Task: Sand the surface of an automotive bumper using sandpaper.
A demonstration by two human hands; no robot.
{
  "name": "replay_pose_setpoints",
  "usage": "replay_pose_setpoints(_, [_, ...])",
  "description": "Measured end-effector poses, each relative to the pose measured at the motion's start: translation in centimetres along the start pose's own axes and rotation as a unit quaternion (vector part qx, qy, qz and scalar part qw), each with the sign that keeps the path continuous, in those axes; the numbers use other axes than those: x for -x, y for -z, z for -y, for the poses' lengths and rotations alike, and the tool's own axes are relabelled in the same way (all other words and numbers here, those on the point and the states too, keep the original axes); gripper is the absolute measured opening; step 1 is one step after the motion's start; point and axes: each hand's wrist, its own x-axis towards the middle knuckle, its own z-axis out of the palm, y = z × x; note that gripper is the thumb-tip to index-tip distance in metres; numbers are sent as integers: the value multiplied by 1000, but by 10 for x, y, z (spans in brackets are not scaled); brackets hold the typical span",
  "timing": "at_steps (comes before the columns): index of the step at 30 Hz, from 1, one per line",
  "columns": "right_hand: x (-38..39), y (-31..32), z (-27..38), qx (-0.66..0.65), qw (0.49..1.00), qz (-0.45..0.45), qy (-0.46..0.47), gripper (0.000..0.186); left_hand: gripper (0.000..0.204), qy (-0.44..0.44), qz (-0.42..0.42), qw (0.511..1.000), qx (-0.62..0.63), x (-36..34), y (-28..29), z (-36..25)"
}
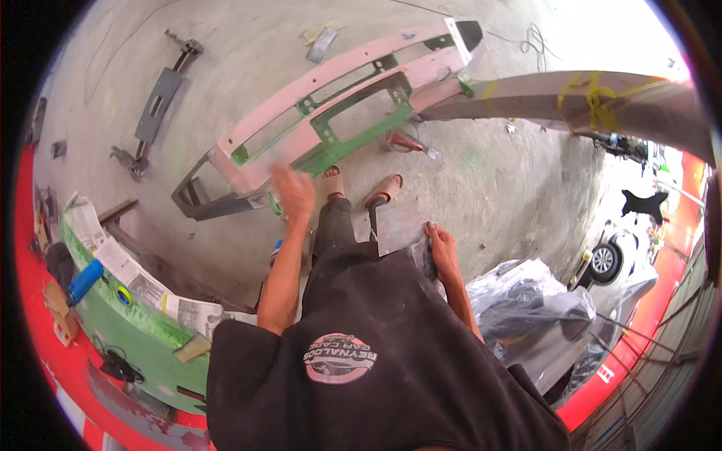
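Note:
A long bumper (pixel 271 152), coated pink and green with dark ends and several openings, lies across the upper middle of the view. My left hand (pixel 293 192) is raised at its lower edge, fingers smeared by motion; whether it touches the bumper or holds anything is unclear. My right hand (pixel 440 244) grips a flat grey square plate (pixel 398 224) by its right side, in front of my dark shirt. My sandaled feet (pixel 333 183) stand just below the bumper. A red tool (pixel 402 143) lies on the floor under the bumper.
At left are a bar with brackets (pixel 158 105) and a green panel (pixel 150 361) with newspaper, tape and a blue cylinder (pixel 86 279). A long grey part with yellow tape (pixel 541 98) crosses the upper right. Plastic-covered items (pixel 526 316) and a white vehicle part with a wheel (pixel 605 259) lie at right.

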Motion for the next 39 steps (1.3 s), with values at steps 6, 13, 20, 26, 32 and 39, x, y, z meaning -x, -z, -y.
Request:
replay_pose_setpoints(6, [-15,3,-17,-19,999,23,22,31,44,-85,267,960,-20,20,-1,-14])
replay_pose_setpoints(13, [-28,10,-8,-23,998,2,50,30,48,222,469,679,519,9,58,-138])
replay_pose_setpoints(20, [-31,23,14,-12,986,47,158,32,34,164,549,691,441,-11,75,-202])
replay_pose_setpoints(26, [-27,53,51,78,973,139,166,27,37,284,370,663,586,-8,69,-208])
replay_pose_setpoints(32, [-56,68,26,163,958,133,196,22,41,230,257,718,605,-46,95,-173])
replay_pose_setpoints(39, [-54,29,75,169,962,61,207,23,31,217,461,725,463,-28,80,-225])
